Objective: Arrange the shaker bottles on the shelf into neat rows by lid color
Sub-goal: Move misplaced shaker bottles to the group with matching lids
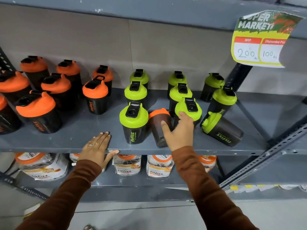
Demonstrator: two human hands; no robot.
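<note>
Several orange-lidded black shaker bottles point(95, 95) stand on the left part of the grey shelf point(69, 143). Several green-lidded bottles point(133, 122) stand in columns on the right part. One orange-lidded bottle point(158, 123) leans tilted among the green ones. My right hand point(178, 130) wraps around it, thumb on its front and fingers behind, touching a green lid point(189, 108). A green-lidded bottle point(221, 130) lies tipped over at the right. My left hand point(97, 149) rests flat on the shelf's front edge, holding nothing.
A yellow price tag point(260, 40) hangs from the upper shelf at the right. Slotted metal uprights point(259, 156) frame the right side. Packaged jars point(127, 164) fill the lower shelf under the front edge. A bare strip of shelf lies between the orange and green groups.
</note>
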